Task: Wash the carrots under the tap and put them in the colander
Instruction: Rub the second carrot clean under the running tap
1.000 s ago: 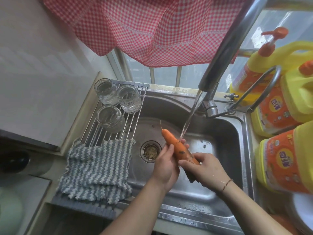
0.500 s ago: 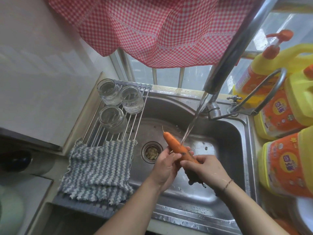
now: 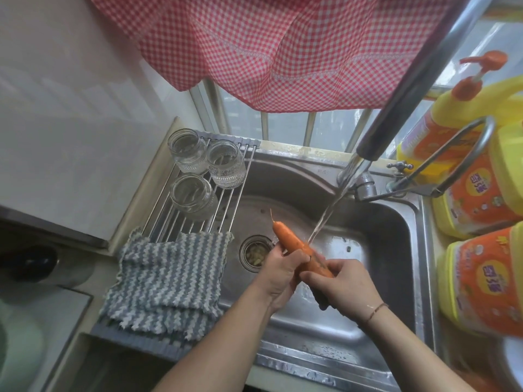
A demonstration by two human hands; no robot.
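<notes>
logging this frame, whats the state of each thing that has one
tap: running, stream landing on the carrot
carrot: held over the sink, under the stream
left hand: grips the carrot
right hand: grips the carrot's thick end
sink: wet
three jars: upright on the rack
striped cloth: draped over the rack

Your right hand point(image 3: 343, 284) hides the carrot's point(image 3: 294, 244) thick end | tap point(image 3: 418, 80) cut off at top edge | bottle labels point(image 3: 481, 281) too blurred to read
</notes>
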